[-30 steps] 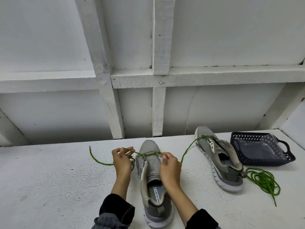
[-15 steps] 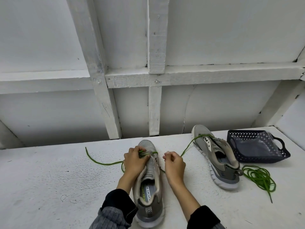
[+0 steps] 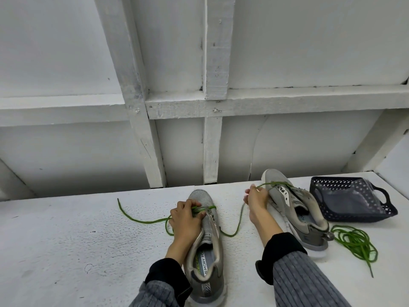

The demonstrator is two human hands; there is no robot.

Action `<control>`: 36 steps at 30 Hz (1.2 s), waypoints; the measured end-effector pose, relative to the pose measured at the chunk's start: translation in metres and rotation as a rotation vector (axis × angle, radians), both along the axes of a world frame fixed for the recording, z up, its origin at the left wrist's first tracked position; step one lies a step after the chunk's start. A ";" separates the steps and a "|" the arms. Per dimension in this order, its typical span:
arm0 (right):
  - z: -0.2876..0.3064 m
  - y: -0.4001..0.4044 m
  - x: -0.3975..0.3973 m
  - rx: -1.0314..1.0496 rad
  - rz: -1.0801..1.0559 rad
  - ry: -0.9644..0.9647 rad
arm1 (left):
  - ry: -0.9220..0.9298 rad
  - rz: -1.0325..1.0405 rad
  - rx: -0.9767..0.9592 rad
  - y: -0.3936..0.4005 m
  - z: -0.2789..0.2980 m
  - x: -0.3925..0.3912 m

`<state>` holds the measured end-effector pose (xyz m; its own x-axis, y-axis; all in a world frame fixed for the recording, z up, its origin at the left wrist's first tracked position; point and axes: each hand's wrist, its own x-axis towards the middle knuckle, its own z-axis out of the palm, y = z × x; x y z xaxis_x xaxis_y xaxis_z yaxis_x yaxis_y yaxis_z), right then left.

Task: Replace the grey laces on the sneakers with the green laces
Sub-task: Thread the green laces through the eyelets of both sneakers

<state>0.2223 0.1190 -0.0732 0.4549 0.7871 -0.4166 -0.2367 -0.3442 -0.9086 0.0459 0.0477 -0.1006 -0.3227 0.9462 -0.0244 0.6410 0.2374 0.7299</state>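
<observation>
A grey sneaker [image 3: 205, 258] stands in front of me, toe pointing away. A green lace [image 3: 141, 220] runs through its front eyelets. My left hand [image 3: 186, 218] rests on the toe part and pinches the lace at the eyelets. The lace's left end trails over the table; its right part dips to the table and rises to my right hand [image 3: 257, 199], which pinches it. My right hand is beside the second grey sneaker [image 3: 296, 209], and the lace continues over that shoe's toe. Another green lace [image 3: 354, 242] lies coiled by that shoe's heel.
A dark perforated basket [image 3: 352, 199] with grey material in it stands at the right, behind the coiled lace. The white table [image 3: 66, 251] meets a white panelled wall with wooden battens close behind the shoes.
My right hand has moved from the near sneaker's eyelets rightward to the second sneaker, drawing the lace along. My left hand stays on the near shoe's toe part.
</observation>
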 end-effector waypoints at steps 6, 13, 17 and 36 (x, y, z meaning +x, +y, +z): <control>0.043 -0.047 -0.028 0.110 0.216 -0.701 | -0.016 0.007 0.034 -0.001 -0.002 0.000; 0.053 -0.066 -0.036 0.435 0.931 -1.362 | -0.204 0.111 0.127 -0.006 0.009 0.000; 0.050 -0.062 -0.022 0.436 0.785 -1.386 | -0.184 0.141 0.181 -0.010 0.015 -0.002; 0.002 -0.048 0.014 0.374 0.270 -0.736 | -0.155 -0.363 0.084 0.009 0.049 -0.026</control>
